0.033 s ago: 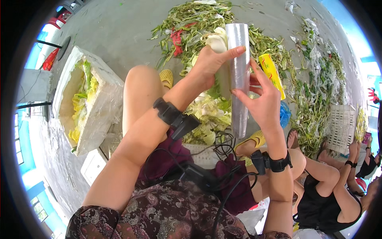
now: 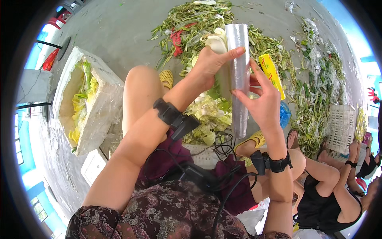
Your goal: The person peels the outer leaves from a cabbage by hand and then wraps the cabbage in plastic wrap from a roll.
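Note:
A long roll of clear plastic film (image 2: 240, 75) is held upright in front of me, its lower end hanging over the leaf scraps. My left hand (image 2: 213, 65) grips it from the left, thumb laid across the film and the other fingers mostly hidden behind. From the right, my right hand (image 2: 262, 93) holds the roll between thumb and fingers. Beside my left hand show a white leaf piece (image 2: 217, 43) and a pale green leaf (image 2: 216, 91); whether that hand touches them I cannot tell. Below lies a heap of cabbage leaves (image 2: 205, 117).
Trimmed greens (image 2: 191, 24) cover the floor ahead, with more scraps (image 2: 310, 91) to the right. A yellow box (image 2: 272, 75) and blue bag (image 2: 285, 114) lie near my right hand. Left stands a foam box (image 2: 105, 89) with yellow leaves; black cables (image 2: 227, 147) cross my lap. A person (image 2: 330, 195) sits right.

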`<control>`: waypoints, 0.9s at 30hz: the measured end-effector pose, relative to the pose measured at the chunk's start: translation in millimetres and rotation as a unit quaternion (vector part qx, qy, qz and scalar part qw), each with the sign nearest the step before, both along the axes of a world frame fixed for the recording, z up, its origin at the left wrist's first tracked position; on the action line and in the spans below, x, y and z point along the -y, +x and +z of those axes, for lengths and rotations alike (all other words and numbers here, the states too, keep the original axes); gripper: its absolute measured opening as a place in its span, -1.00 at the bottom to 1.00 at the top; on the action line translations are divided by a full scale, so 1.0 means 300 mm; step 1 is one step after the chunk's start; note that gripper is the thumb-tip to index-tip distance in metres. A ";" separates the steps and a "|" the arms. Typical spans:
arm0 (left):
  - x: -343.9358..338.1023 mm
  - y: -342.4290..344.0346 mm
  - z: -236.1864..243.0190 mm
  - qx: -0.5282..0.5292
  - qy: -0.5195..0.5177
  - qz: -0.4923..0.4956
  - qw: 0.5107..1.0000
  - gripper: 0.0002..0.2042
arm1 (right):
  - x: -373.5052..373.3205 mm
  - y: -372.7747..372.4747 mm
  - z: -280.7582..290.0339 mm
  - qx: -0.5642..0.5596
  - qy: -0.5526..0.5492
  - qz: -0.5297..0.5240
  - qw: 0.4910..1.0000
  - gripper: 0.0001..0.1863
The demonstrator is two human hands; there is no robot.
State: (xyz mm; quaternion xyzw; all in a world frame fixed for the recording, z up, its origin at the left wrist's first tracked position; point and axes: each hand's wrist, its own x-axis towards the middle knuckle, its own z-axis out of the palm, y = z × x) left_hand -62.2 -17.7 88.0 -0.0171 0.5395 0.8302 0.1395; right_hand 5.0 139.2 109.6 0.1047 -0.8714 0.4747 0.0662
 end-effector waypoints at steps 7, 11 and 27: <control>-0.006 -0.004 0.017 0.053 0.012 0.027 0.998 -0.53 | -0.009 0.003 0.007 0.012 -0.003 0.010 1.000 -0.29; 0.020 -0.016 0.028 0.076 0.027 0.039 0.996 -0.55 | -0.037 -0.009 0.015 0.117 -0.154 0.020 0.981 -0.51; 0.098 -0.058 0.039 0.108 0.164 0.202 0.960 -0.48 | -0.030 0.042 -0.003 0.128 0.007 0.049 0.990 -0.42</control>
